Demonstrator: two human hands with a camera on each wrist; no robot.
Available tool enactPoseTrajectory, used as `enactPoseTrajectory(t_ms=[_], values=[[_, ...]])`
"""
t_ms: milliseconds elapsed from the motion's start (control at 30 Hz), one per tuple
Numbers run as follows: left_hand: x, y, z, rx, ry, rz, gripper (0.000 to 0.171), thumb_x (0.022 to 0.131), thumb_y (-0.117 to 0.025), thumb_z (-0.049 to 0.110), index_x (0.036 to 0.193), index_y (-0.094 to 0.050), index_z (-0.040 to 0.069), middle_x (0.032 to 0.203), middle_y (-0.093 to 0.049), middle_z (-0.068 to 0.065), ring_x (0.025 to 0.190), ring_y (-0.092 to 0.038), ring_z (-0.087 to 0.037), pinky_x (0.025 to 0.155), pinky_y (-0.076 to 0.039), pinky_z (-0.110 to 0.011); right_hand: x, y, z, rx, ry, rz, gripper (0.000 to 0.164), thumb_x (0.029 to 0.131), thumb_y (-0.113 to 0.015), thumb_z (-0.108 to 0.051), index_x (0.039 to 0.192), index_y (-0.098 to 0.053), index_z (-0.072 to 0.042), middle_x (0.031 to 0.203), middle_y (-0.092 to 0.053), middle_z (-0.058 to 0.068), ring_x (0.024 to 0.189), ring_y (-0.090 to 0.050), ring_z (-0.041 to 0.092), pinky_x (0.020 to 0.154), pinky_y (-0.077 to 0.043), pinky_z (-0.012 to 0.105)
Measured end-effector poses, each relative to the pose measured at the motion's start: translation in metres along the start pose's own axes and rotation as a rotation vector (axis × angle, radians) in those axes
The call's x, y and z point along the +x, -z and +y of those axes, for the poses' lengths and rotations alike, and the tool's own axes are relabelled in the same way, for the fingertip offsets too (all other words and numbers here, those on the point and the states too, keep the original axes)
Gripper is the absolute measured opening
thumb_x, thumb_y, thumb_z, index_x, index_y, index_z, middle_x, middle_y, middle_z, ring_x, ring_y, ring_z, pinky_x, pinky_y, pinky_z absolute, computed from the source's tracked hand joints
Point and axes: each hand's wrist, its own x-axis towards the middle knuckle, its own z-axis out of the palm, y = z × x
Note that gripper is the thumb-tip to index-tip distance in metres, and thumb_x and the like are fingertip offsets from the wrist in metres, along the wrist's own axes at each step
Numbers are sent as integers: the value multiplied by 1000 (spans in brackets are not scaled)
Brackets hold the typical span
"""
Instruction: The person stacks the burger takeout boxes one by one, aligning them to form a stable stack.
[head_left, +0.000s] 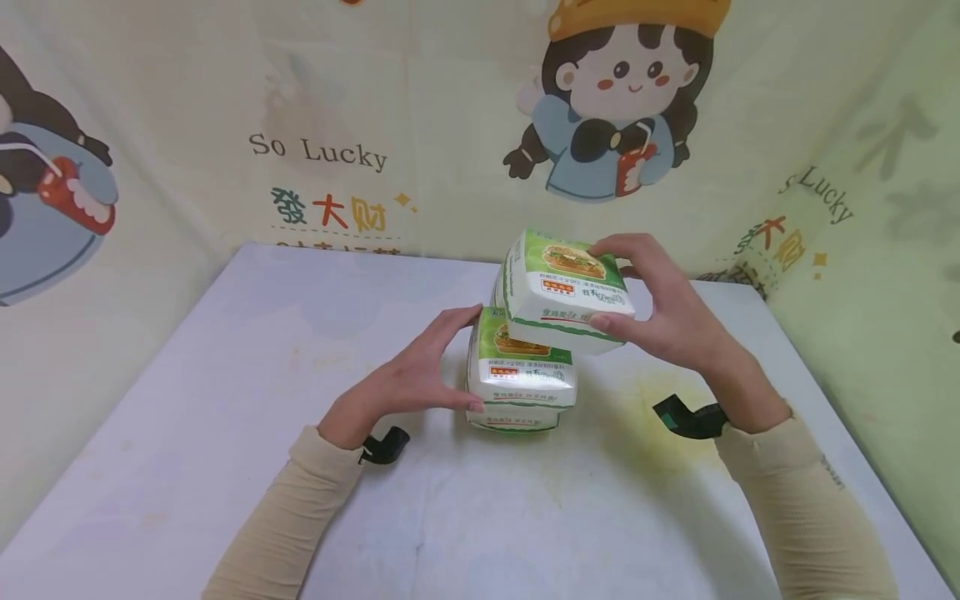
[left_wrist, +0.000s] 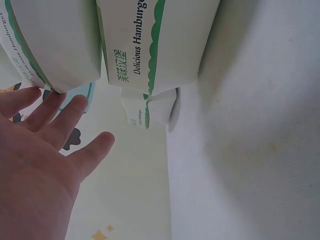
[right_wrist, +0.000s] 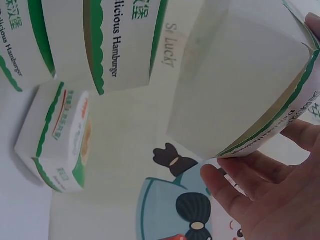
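Head view: right hand point(head_left: 663, 312) grasps one burger box point(head_left: 566, 287) above a two-box stack point(head_left: 521, 400) (standing roughly midway between the table's point(head_left: 262, 358) left and right edges); left hand point(head_left: 416, 377) grips the stack's upper box point(head_left: 525, 373) between thumb and fingers.

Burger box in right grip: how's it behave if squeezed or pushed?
The burger box is probably light: the right grip holds it up alone. Its thin-looking card walls may dent if squeezed. Flat sides suggest sliding, not rolling, when pushed.
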Motion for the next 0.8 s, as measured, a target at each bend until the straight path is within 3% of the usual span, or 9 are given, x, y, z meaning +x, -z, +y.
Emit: enactPoseTrajectory(t_ms=[67, 167, 467, 800], values=[[-1, 0, 0, 0, -1, 2, 119, 65, -92, 42, 158, -21, 23, 156, -31, 3, 146, -27, -16, 120, -28, -50, 0, -1, -2, -3, 3, -7, 73, 75, -81, -14, 141, -48, -16, 143, -44, 2, 129, -39, 12, 102, -42, 49], [-1, 1, 0, 4, -5, 3, 118, 65, -92, 42, 158, -21, 23, 156, -31, 3, 146, -27, -16, 120, -28, -50, -2, -4, -6, -5, 6, -17, 73, 75, -83, -14, 140, -49, -16, 144, -44, 2, 130, -39, 14, 101, -42, 49], [0, 1, -2, 4, 2, 7, 118, 65, -92, 41, 157, -22, 25, 156, -31, 4, 146, -26, -15, 120, -28, -51, -4, -10, -16, -24, 12, -43, 73, 73, -86, -19, 137, -51, -20, 145, -41, -1, 128, -41, 15, 96, -42, 23], [0, 1, -1, -5, -10, 12, 112, 65, -92, 41, 154, -27, 32, 153, -33, 9, 144, -29, -11, 120, -29, -47, -8, -19, -23, -29, 14, -64, 75, 72, -88, -22, 137, -51, -19, 147, -39, 1, 126, -43, 17, 93, -47, 39]])
